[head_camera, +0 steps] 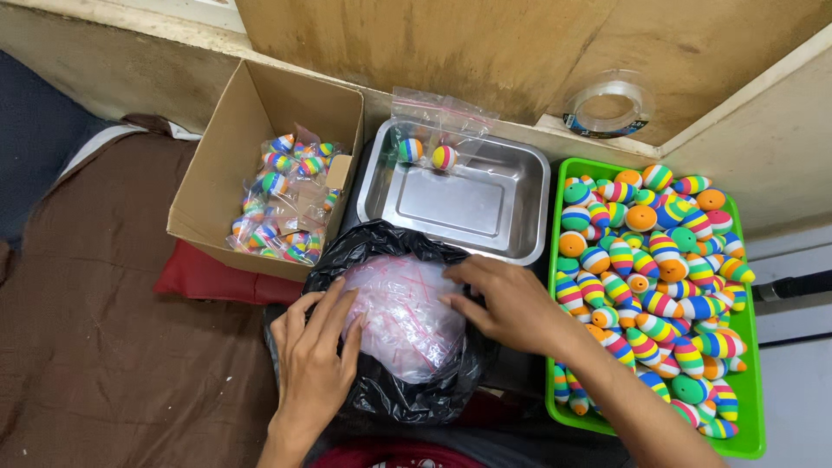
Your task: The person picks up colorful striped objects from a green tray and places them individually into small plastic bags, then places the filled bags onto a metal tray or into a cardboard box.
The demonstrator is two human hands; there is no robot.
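Below the head camera, at the centre of the view, both hands rest on a stack of small clear plastic bags (406,316) with red zip strips, bundled inside an open black plastic bag (394,394). The left hand (314,360) lies flat on the near left side of the stack, its fingers (334,308) spread and pressed lightly against the film, gripping nothing. The right hand (511,303) comes in from the right, its fingers (464,276) bent and close together at the top right edge of the stack, seemingly picking at the topmost bag; whether one is actually pinched cannot be told. The bags look very light, thin, limp and slippery, likely to cling together, so one is probably best taken by a corner or by the stiffer zip edge. Just behind the black bag sits a shiny metal tray (503,227), with a clear bag holding two striped balls (429,143) leaning on its far rim. To the left, a cardboard box (221,147) holds many filled bags of striped balls (286,208). To the right, a green tray (752,433) is heaped with rainbow-striped foam floats (659,277). A roll of clear tape (608,108) lies on a wooden ledge behind.
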